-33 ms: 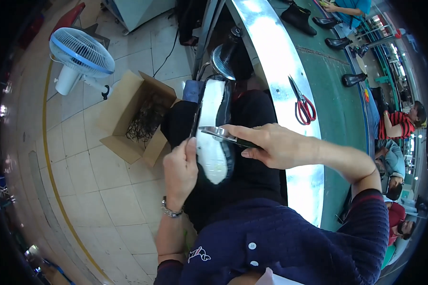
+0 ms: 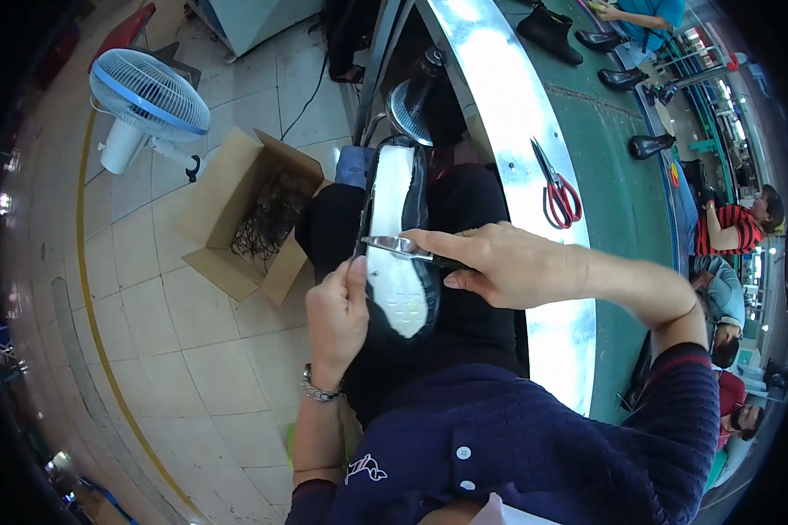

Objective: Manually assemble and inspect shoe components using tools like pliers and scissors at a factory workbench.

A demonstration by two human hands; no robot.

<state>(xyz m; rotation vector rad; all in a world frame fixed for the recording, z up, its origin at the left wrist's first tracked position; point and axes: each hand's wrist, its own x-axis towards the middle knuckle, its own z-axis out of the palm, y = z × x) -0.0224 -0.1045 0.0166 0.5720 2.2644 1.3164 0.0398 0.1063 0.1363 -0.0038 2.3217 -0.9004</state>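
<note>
Sole up across my thighs lies a black shoe (image 2: 400,188) with a white underside, its long axis pointing away from me. My left hand (image 2: 337,319) is closed on the shoe's left edge near the middle, thumb on top. My right hand (image 2: 499,267) grips a metal-headed hand tool (image 2: 396,245) with a dark handle, index finger stretched along it. The tool's shiny head lies across the white underside, its tip at the left edge close to my left thumb. Its exact kind is hard to make out. My fingers hide most of the handle.
Red-handled scissors (image 2: 556,197) lie on the shiny metal ledge (image 2: 560,315) at my right. Beyond it runs a green conveyor belt (image 2: 600,175) with black shoes (image 2: 623,79) and co-workers past it. An open cardboard box (image 2: 228,210) with dark scraps and a fan (image 2: 149,96) stand left.
The shoe and my left hand have shifted slightly to the right. The tool's head has tilted a little, still across the shoe's underside.
</note>
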